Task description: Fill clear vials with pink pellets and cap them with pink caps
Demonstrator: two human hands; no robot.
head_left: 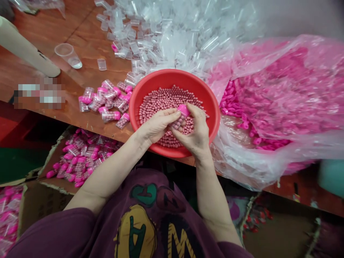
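Jar [176, 123] between both hands: holding it up over the red bowl [213, 104], with its pink cap [183, 109] on top, and showing small pink balls inside. Pinching from one side with the left hand [158, 125], resting the thumb on the jar close to the cap, and hiding the other fingers too much to tell their bend. Curling the right hand [199, 130] like a big letter C on the other side, putting the pointing finger by the cap and the thumb down low near the jar's bottom. Having both hands close together, closing on the same jar. Looking down into the bowl, seeing lots of loose pink balls [150, 104] under the hands. Seeing more filled jars [107, 94] lying on the table [88, 21] just left of the bowl, clear tubs [161, 32] heaped behind it, and pink pieces [231, 104] in a see-through bag [242, 168] on the right.
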